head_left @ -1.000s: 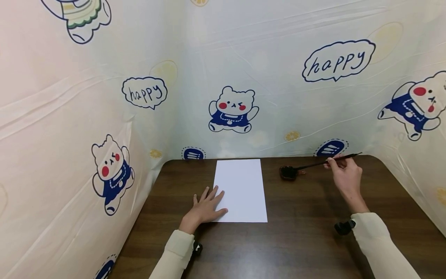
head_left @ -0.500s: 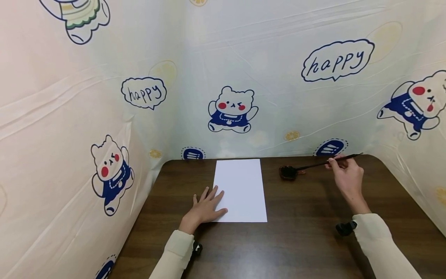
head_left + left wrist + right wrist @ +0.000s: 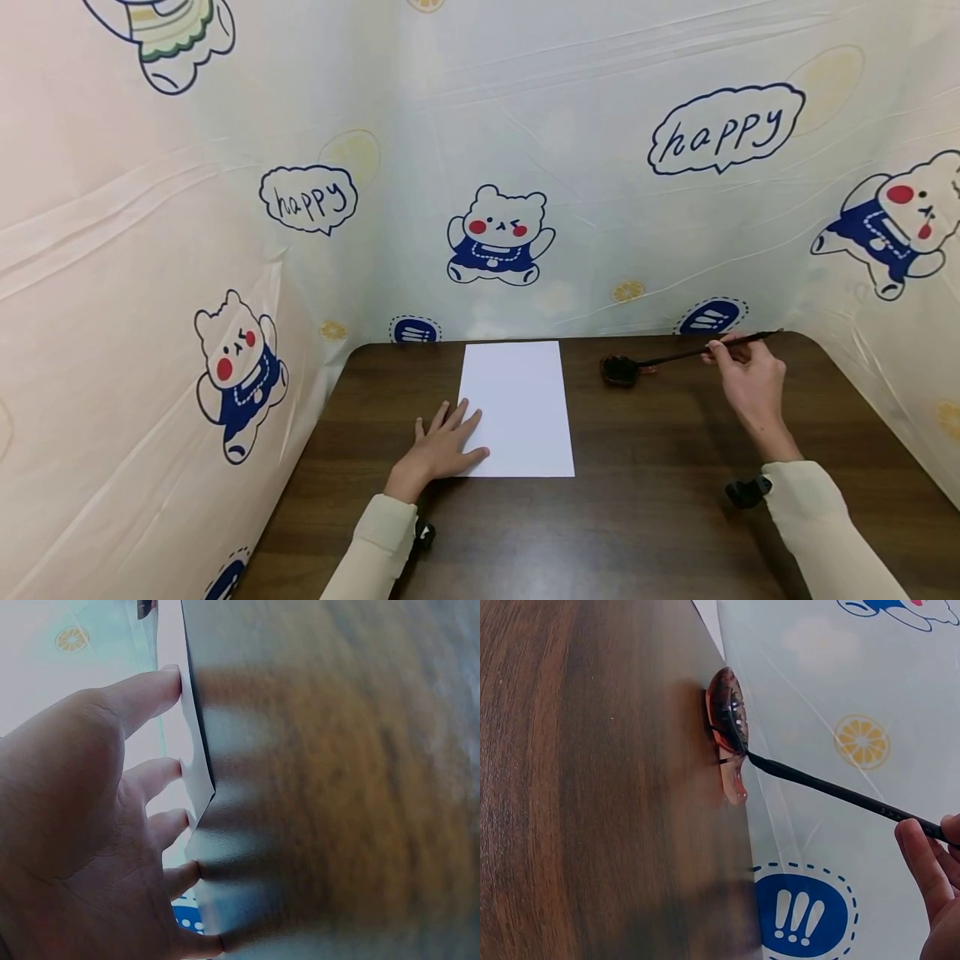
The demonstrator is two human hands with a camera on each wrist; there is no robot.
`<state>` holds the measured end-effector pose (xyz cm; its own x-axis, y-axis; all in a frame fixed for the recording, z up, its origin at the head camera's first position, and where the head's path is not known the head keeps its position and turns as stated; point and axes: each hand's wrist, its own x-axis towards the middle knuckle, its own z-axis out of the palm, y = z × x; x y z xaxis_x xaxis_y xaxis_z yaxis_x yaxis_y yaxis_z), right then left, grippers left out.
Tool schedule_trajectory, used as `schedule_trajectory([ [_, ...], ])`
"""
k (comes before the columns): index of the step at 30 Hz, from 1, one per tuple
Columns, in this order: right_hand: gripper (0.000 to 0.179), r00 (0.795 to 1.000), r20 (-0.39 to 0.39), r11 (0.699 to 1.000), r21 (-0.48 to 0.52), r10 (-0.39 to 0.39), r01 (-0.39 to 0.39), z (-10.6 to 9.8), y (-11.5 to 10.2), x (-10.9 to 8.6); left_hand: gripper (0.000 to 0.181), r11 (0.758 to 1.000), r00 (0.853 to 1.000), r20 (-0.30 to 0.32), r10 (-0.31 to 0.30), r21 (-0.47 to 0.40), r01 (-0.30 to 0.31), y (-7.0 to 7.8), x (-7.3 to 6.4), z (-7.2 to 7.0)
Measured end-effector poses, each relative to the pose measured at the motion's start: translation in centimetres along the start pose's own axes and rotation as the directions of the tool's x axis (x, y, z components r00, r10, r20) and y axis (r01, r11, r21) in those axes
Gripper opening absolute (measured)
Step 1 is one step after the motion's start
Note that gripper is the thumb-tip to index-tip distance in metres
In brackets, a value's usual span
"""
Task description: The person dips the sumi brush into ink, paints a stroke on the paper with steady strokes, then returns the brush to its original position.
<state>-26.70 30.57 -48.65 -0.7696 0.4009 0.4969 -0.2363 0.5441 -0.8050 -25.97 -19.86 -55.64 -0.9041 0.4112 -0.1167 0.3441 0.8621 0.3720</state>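
My left hand lies with fingers spread on the left edge of a blank white sheet of paper. In the left wrist view its fingertips touch down at the paper's edge and on the wood beside it. Between thumb and fingers, my right hand pinches a dark, slim writing brush, held at a low slant. The brush's tip end reaches into a small dark reddish-brown ink dish with a short handle-like lip. The bristles are hidden against the dark dish.
Everything stands on a brown wooden table. A pale curtain printed with bears and "happy" bubbles rises right behind the table's far edge and along both sides. Black wrist cameras sit at the cuffs.
My right hand has shifted very slightly right and toward me, still pinching the brush in the dish. The left hand and the paper hold their place.
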Motion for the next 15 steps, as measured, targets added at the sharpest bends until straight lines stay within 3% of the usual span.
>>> schedule_trajectory([
  [6, 0.02, 1.0, 0.0, 1.0, -0.021, -0.013, 0.013, -0.3, -0.3, 0.0, 0.083, 1.0, 0.999, 0.037, -0.025, -0.012, 0.026, 1.1, -0.5, -1.2],
  [15, 0.022, 0.999, 0.0, 0.998, -0.027, -0.05, 0.05, -0.4, -1.1, 0.1, 0.08, 1.0, 1.0, 0.022, -0.012, 0.015, 0.012, 0.9, -0.3, -0.8],
])
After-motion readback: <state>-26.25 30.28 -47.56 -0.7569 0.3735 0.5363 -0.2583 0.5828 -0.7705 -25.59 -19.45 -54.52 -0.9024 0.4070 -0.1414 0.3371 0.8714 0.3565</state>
